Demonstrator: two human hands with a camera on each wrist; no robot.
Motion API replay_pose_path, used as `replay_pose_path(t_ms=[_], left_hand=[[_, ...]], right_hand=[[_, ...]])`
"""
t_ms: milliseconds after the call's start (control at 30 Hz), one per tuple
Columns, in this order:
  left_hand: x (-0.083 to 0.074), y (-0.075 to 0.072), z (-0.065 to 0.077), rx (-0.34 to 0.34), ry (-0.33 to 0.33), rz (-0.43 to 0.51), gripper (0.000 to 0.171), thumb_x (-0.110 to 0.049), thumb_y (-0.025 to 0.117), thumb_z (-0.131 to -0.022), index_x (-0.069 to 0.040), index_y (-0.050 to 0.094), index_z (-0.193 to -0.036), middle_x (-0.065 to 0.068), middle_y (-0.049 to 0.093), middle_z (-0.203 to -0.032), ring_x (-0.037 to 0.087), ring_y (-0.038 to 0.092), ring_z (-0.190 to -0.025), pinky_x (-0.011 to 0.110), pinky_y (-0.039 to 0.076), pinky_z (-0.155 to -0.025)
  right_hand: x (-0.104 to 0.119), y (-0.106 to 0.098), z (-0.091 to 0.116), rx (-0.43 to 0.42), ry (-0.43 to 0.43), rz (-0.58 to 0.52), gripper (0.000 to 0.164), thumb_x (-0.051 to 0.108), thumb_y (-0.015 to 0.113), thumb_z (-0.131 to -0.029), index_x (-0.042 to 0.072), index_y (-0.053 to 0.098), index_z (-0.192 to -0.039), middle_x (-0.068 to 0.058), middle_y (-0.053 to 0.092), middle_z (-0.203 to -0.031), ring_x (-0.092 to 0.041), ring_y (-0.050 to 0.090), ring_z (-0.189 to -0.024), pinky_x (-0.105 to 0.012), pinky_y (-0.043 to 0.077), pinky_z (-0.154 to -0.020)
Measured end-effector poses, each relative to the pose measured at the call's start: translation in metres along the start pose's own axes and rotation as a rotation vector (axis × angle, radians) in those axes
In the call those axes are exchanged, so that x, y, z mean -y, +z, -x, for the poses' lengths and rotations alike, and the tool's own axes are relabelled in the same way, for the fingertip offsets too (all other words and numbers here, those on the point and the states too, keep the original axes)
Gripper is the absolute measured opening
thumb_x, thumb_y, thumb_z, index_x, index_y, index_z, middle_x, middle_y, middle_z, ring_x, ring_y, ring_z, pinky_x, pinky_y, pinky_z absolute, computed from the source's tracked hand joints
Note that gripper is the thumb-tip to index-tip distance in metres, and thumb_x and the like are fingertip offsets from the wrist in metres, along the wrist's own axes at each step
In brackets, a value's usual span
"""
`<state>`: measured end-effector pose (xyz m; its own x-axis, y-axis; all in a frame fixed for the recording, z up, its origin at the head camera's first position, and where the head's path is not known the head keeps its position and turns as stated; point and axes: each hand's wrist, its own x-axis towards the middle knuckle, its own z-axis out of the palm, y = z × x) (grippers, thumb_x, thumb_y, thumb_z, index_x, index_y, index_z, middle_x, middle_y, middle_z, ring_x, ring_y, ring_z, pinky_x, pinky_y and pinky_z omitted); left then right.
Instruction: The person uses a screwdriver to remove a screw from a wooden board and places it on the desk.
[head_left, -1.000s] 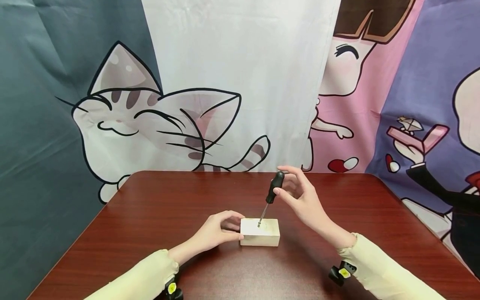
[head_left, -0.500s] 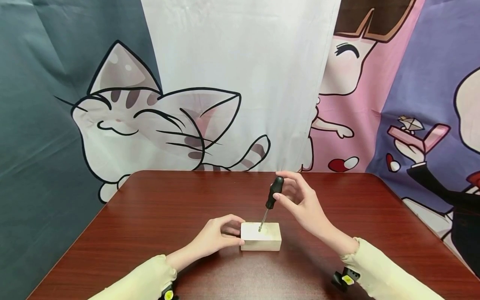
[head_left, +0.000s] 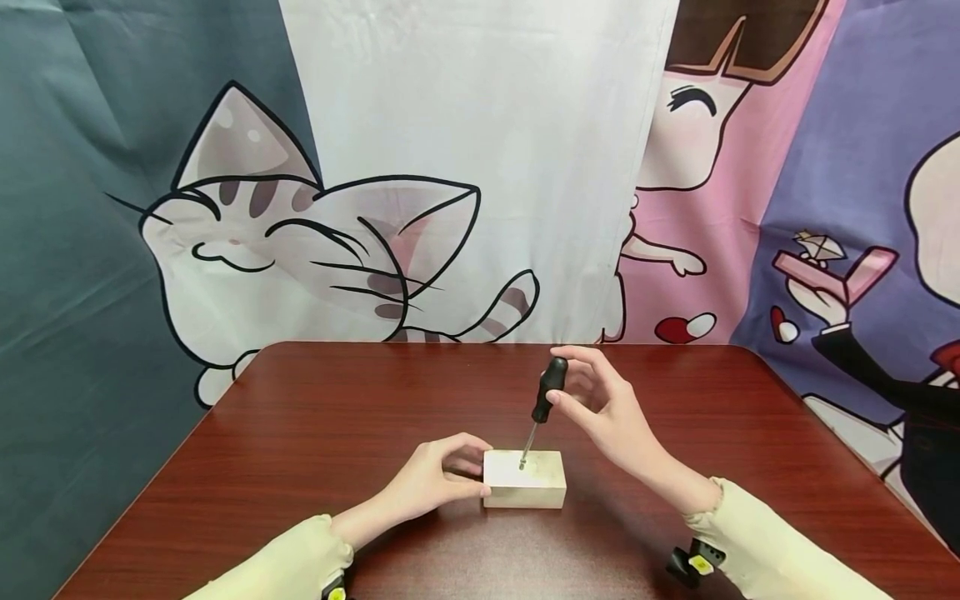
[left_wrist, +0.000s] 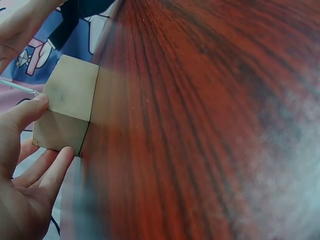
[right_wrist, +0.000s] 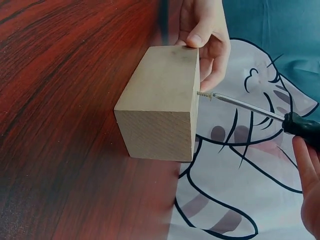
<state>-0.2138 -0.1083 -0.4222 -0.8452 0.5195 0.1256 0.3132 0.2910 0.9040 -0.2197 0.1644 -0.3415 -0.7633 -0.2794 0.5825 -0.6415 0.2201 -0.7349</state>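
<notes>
A pale wooden block [head_left: 525, 497] lies on the table, and my left hand [head_left: 427, 479] grips its left end between thumb and fingers. Out of the block's top stands a screw [right_wrist: 204, 95], partly sunk in the wood. The tip of a screwdriver [head_left: 551, 390] with a black handle and thin metal shaft meets the screw head, the handle leaning slightly right. My right hand [head_left: 611, 412] holds that handle with thumb and fingertips. In the left wrist view, the thumb and fingers [left_wrist: 60, 172] bear on the block's end.
The reddish-brown wooden table [head_left: 360, 392] spreads around the block on every side. Behind it hangs a cloth backdrop [head_left: 480, 100] printed with a cartoon cat and figures. A small black wrist camera [head_left: 693, 562] is strapped at the right sleeve.
Block, screwdriver and both hands appear slightly lower in the head view than a second ago. The right hand keeps hold of the handle, and the left hand keeps its grip on the block.
</notes>
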Motion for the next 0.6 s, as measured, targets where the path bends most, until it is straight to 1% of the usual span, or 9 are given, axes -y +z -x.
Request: replay_pose_path(t_ms=[233,400,533,600], left_hand=[[0.0014,0.0012,-0.0002,0.001,0.002,-0.001,0.043,-0.017,0.083,-0.081,-0.014,0.064,-0.119,0.013,0.068,-0.115,0.023,0.071,-0.101,0.022,0.061,-0.08],[-0.0002,0.0033,0.0,-0.013,0.01,-0.012,0.044,-0.015,0.083,-0.08,-0.014,0.064,-0.119,0.012,0.068,-0.114,0.021,0.069,-0.103,0.021,0.06,-0.081],[-0.0024,0.0053,-0.0004,-0.022,0.041,-0.024,0.047,-0.016,0.084,-0.079,-0.012,0.063,-0.121,0.01,0.067,-0.118,0.02,0.066,-0.108,0.021,0.06,-0.081],[-0.0025,0.0058,-0.0011,-0.034,0.062,-0.053,0.046,-0.02,0.084,-0.079,-0.014,0.064,-0.12,0.007,0.067,-0.119,0.02,0.066,-0.108,0.022,0.061,-0.081]], right_hand=[[0.0028,-0.0011,0.0017,0.004,0.006,0.016,0.052,0.007,0.072,-0.089,0.019,0.051,-0.135,-0.005,0.071,-0.104,-0.014,0.073,-0.088,-0.023,0.06,-0.071],[0.005,0.0012,-0.0012,-0.037,0.025,0.006,0.047,0.009,0.075,-0.087,0.017,0.055,-0.129,-0.002,0.07,-0.1,-0.013,0.072,-0.084,-0.026,0.062,-0.071],[0.007,0.005,-0.004,-0.081,0.06,0.01,0.04,0.012,0.077,-0.087,0.017,0.058,-0.122,-0.001,0.07,-0.092,-0.011,0.068,-0.076,-0.026,0.06,-0.066],[0.008,0.0066,-0.005,-0.087,0.071,0.003,0.038,0.012,0.076,-0.087,0.017,0.059,-0.12,-0.002,0.07,-0.091,-0.011,0.067,-0.074,-0.026,0.059,-0.065]])
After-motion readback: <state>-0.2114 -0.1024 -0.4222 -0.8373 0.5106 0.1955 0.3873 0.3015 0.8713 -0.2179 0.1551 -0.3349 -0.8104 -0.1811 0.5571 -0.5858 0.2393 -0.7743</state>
